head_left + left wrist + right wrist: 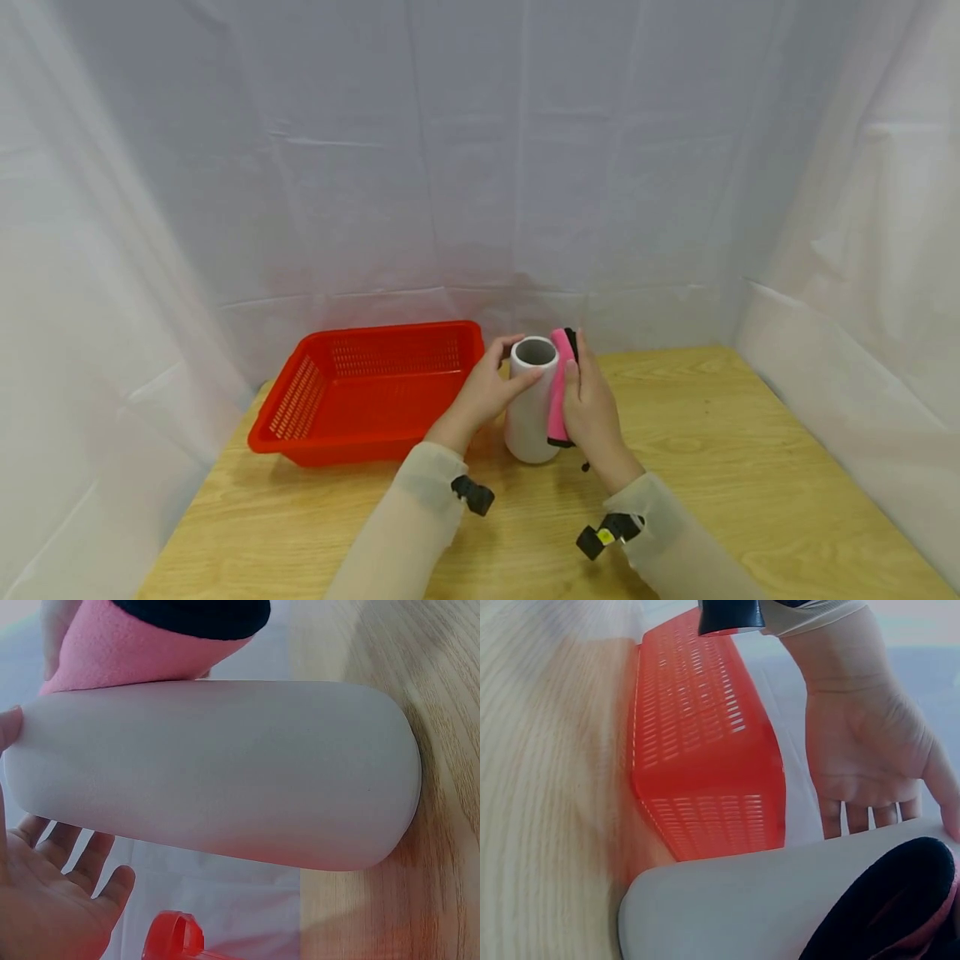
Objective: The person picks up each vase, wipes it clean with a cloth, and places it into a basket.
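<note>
1. Here the white cup [531, 408] stands upright on the tabletop [720, 467], mouth up, long axis vertical, just right of the red basket [367, 392] and between the two hands.
2. A pink sleeve [558, 392] with a black edge lies along the cup's right side, running nearly the cup's height; it is against the wall, not yet round it.
3. The right hand [592, 412] holds that sleeve to the cup, fingers [573, 379] curled over the pink cloth, thumb side toward the cup.
4. The left hand [487, 392] braces the cup from the left near the rim; the thumb tip touches the wall, and in the left wrist view the other fingers [82, 859] lie loosely spread behind it, not closed round it.
5. Both hands are equally near, each forearm coming up from the near edge of the tabletop, wrists roughly level with the cup's middle.
6. White sheeting [480, 167] hangs behind and at both sides.
</note>
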